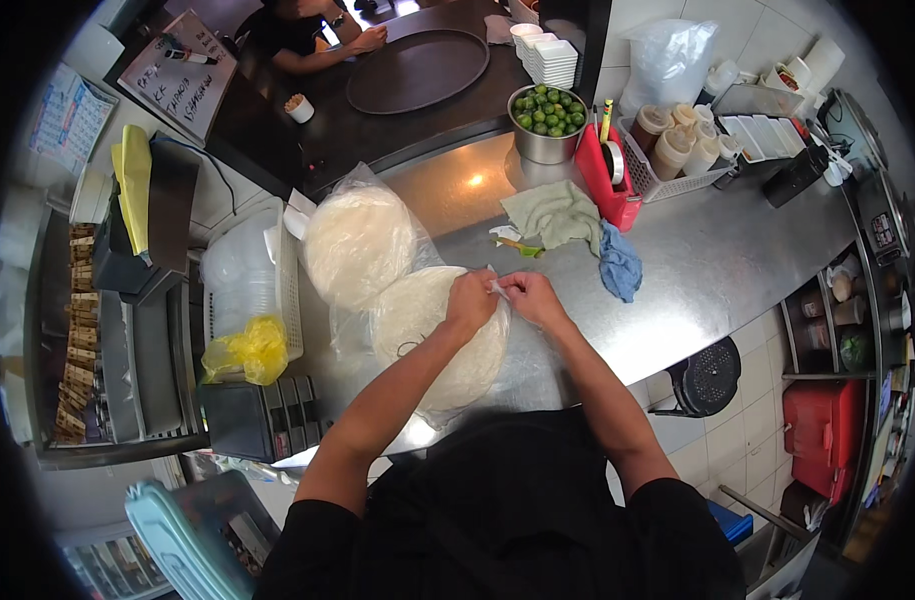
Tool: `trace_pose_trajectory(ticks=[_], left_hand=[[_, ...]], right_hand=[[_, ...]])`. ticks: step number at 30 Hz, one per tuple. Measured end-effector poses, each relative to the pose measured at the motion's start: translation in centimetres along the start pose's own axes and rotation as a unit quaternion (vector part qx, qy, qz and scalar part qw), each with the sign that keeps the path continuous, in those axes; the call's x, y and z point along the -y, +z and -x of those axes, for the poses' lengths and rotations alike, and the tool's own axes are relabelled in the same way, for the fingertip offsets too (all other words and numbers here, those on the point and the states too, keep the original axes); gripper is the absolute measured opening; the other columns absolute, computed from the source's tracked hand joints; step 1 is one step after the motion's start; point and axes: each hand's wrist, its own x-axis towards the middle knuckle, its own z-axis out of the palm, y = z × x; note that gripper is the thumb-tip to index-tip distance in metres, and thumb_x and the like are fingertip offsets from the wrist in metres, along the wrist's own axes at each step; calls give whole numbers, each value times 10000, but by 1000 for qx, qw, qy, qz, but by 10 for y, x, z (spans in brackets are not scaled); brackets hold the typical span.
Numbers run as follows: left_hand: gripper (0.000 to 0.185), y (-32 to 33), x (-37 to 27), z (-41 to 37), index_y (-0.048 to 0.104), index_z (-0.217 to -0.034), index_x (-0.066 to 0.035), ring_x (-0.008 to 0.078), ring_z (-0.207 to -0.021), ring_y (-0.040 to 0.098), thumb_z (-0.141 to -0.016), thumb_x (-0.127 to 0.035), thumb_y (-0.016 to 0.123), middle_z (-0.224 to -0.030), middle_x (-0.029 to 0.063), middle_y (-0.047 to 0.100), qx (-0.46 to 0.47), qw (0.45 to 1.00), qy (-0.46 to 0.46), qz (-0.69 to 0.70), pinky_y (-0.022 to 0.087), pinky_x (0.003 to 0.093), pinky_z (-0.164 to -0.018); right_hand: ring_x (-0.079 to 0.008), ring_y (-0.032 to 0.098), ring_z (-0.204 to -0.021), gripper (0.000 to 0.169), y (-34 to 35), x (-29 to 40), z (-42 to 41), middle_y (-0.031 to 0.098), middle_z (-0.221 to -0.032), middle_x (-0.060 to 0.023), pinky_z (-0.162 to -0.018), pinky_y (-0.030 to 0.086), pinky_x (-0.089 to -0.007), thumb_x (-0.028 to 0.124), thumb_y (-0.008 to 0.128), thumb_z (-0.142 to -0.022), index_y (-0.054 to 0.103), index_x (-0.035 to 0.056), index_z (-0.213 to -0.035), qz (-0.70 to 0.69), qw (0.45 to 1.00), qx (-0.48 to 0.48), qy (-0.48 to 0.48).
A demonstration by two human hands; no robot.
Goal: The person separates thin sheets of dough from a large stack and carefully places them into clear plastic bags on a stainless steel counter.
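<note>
On the stainless steel counter [697,262] lies a clear plastic bag holding a stack of pale round sheets [427,345], close in front of me. My left hand [472,301] grips a bunched part of the plastic at the bag's right upper edge. Pinching the same bunch from the right is my right hand [531,297], its fingertips beside the left ones. A second bagged stack of pale round sheets [360,244] lies up and to the left, against the first. A small dark loop, perhaps a rubber band, rests on the nearer bag.
A green cloth [553,214], a blue cloth [620,262] and a leaf scrap [523,247] lie beyond my hands. Farther back stand a steel pot of green citrus fruits [547,146], a red holder [611,187] and a bottle basket [678,184]. Left is a white basket [292,307]. A person sits across the counter.
</note>
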Motion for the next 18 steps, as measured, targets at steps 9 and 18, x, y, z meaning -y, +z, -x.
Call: trace_pose_trajectory(ticks=[9,18], left_hand=[[237,8,1,2,624,-956,-39,197,-742,685,-733,7,691,-802,102,695,-25,986,-72,150,546,314,-695],[250,26,4,6,531,-964,-38,155,-724,645,-761,70,629,-809,92,651,-63,978,-42,192,520,294,-664]], right_hand=[[-83,607,-802,192,-11,-2,-1,686,-897,-35,-726,498,-235,-43,583,-838,687,-22,-998,-78,993,90,-18],[-191,629,-748,175,-19,10,-9,619,-814,-79,-670,505,-319,-48,634,-742,595,20,-898,66,982,77,-156]])
